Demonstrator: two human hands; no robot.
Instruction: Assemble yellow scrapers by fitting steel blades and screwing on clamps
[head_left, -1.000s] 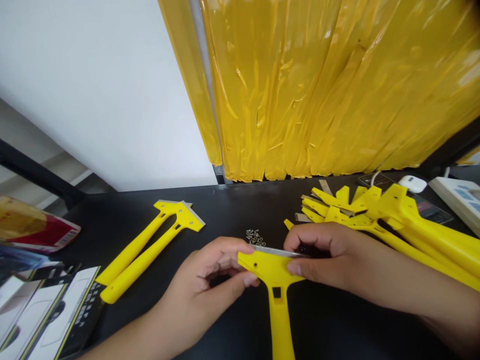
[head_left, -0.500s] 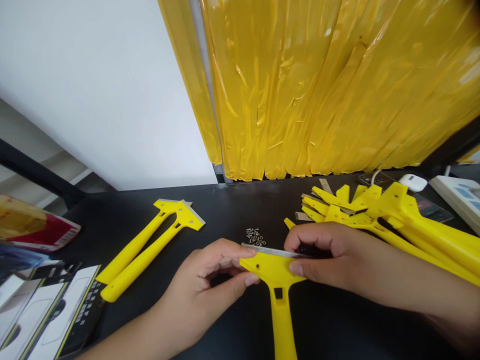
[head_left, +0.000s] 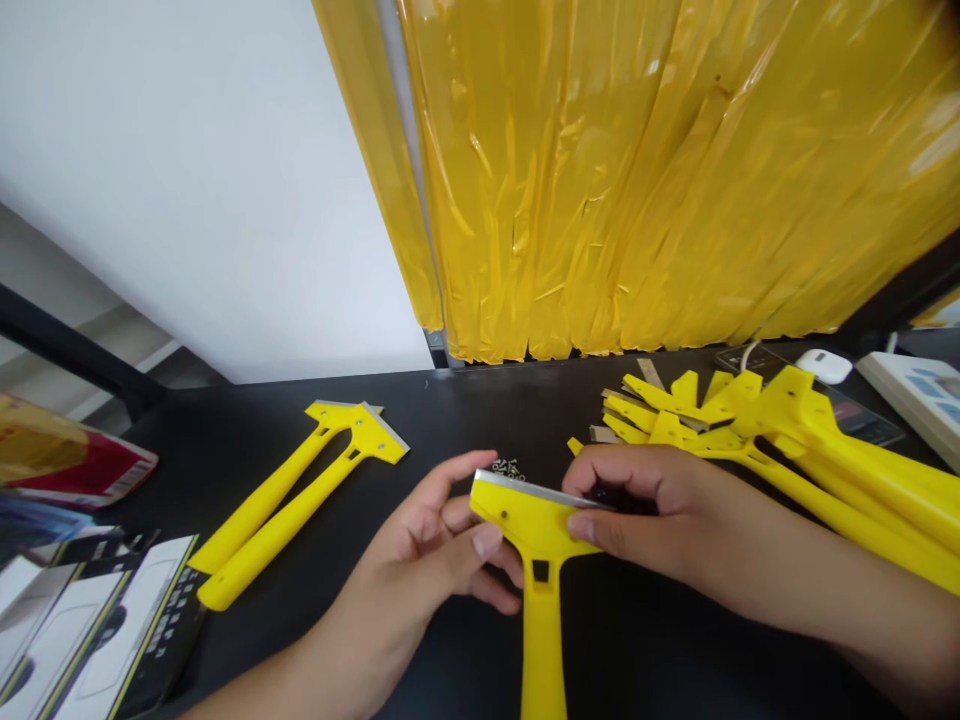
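Note:
A yellow scraper (head_left: 541, 620) with a thin metal blade (head_left: 525, 487) along its head is in front of me, its handle running down out of view. My right hand (head_left: 660, 510) pinches the right end of the head between thumb and fingers. At the left end, my left hand (head_left: 442, 550) has its thumb on the front face and other fingers behind; the index finger points out past the blade. A small hole shows in the head. Just beyond the blade, a little pile of screws and nuts (head_left: 510, 467) is partly hidden by it.
Two yellow scrapers (head_left: 300, 500) with blades lie on the black table (head_left: 465, 400) at left. Several yellow handles (head_left: 847, 440) with loose metal strips are heaped at right, near a white earbud case (head_left: 823, 365). Boxes (head_left: 97, 630) stand at the left edge; yellow plastic sheeting (head_left: 637, 180) hangs behind.
The scraper has shifted slightly left and tilted, now covering more of the screw pile. My left index finger has lifted off the blade corner and stretched out; the right hand keeps its pinch.

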